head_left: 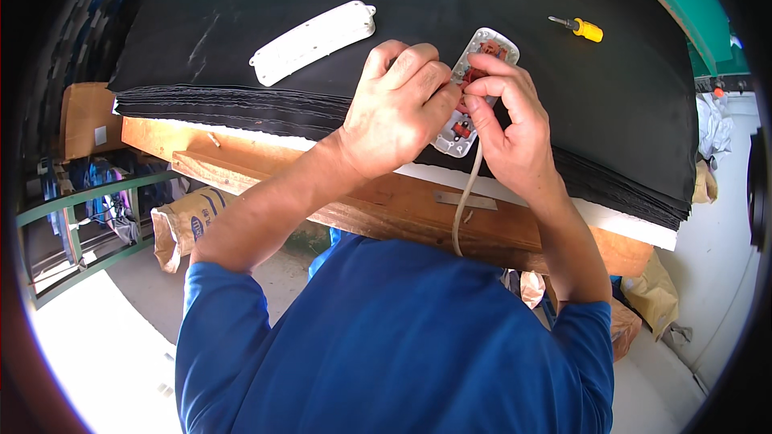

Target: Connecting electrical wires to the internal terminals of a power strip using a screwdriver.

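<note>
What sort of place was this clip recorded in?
Probably a workshop or small factory: a thick stack of thin black sheets lies on a brown wooden bench, a yellow-handled screwdriver rests on the stack, and a printed brown paper sack shows near the bench.

Over the worktop, two hands; on it, one opened white casing, one cable, one white cover; toward its right edge, one screwdriver.

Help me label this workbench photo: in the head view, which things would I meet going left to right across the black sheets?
Detached white casing half → opened white power strip → yellow-handled screwdriver.
</note>
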